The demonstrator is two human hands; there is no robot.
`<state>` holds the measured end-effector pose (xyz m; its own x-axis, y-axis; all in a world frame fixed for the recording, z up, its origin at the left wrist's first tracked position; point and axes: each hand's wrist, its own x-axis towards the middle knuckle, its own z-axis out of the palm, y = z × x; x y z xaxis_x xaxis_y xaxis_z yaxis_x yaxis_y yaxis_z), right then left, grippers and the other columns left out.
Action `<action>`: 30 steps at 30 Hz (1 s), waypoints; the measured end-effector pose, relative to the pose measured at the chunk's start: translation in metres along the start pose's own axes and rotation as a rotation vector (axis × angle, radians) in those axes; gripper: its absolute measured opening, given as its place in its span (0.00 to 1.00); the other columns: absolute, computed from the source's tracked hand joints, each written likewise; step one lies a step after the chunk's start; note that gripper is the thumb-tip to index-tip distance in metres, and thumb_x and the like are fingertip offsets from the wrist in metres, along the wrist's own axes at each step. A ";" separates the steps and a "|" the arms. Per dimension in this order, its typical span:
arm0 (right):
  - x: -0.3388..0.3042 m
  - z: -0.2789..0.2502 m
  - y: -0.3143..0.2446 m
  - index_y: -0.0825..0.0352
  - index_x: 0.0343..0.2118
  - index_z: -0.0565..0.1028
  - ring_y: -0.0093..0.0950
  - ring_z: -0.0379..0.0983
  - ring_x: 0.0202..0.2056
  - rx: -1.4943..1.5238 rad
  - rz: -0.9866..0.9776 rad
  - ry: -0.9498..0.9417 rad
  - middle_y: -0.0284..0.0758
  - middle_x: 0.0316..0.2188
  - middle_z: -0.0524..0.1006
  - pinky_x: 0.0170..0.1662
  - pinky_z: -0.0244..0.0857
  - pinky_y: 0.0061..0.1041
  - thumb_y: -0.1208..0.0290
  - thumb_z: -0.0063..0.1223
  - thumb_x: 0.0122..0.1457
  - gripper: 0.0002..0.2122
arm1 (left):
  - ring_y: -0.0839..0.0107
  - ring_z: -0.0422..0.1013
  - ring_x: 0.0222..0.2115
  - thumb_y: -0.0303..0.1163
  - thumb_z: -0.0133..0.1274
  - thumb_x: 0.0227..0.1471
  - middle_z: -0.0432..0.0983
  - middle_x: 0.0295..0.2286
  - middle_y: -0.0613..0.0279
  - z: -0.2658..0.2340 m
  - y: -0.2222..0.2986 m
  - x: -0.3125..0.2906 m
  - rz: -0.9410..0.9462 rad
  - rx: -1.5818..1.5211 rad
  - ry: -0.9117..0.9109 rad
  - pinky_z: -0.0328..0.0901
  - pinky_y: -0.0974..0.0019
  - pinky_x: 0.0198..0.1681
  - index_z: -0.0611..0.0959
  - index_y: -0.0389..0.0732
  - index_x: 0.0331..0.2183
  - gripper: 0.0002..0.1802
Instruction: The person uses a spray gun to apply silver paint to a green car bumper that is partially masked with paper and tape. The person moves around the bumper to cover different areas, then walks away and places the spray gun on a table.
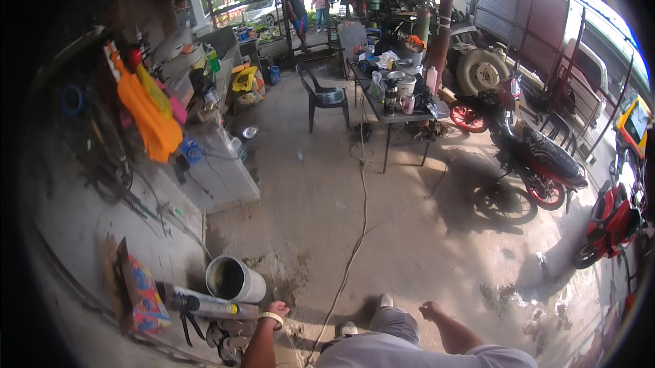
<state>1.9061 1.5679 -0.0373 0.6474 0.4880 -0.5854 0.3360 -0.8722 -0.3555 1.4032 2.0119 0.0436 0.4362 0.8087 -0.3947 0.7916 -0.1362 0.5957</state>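
My left hand [278, 309], with a light band at the wrist, hangs at my side with its fingers loosely curled and nothing seen in it. It is nearest to a grey bucket [254, 286] with a dark inside, which stands on the floor just beyond it. My right hand [430, 311] hangs low on the other side, out over the concrete floor, its fingers also curled in with nothing visible between them. Below, my legs and light shoes show, one foot ahead of the other. A long pale rope or cable [355, 252] runs along the floor between my hands.
Ahead stands a dark plastic chair [329, 97] beside a cluttered table [382, 110]. A red and black motorcycle [539, 150] is parked at right. Orange cloth [147, 119] hangs at left above a concrete ledge [222, 187]. Two people [298, 13] stand at the far opening.
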 end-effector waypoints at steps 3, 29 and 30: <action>0.018 0.000 -0.009 0.67 0.39 0.79 0.30 0.81 0.27 -0.127 0.281 -0.404 0.37 0.25 0.82 0.29 0.76 0.30 0.53 0.51 0.62 0.19 | 0.72 0.78 0.23 0.34 0.60 0.55 0.83 0.27 0.58 -0.018 0.059 0.098 -0.099 -0.297 -0.133 0.73 0.67 0.31 0.83 0.35 0.37 0.12; 0.770 -0.305 -0.756 0.51 0.50 0.78 0.38 0.78 0.45 -0.207 -0.224 -0.077 0.36 0.45 0.81 0.49 0.70 0.40 0.48 0.50 0.60 0.19 | 0.59 0.78 0.38 0.37 0.50 0.54 0.81 0.38 0.52 -0.179 0.162 0.712 -0.451 0.185 -0.468 0.72 0.59 0.42 0.87 0.40 0.36 0.15; 0.762 -0.289 -0.757 0.50 0.52 0.77 0.35 0.78 0.45 -0.358 -0.417 -0.154 0.35 0.46 0.80 0.47 0.73 0.38 0.46 0.51 0.60 0.21 | 0.58 0.78 0.39 0.38 0.50 0.54 0.81 0.39 0.52 -0.193 0.162 0.745 -0.419 0.214 -0.504 0.72 0.58 0.43 0.87 0.41 0.37 0.15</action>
<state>2.3430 2.5901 -0.0033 0.3125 0.7692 -0.5574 0.7696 -0.5489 -0.3261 1.7735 2.7026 -0.0191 0.1800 0.4600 -0.8695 0.9813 -0.0225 0.1913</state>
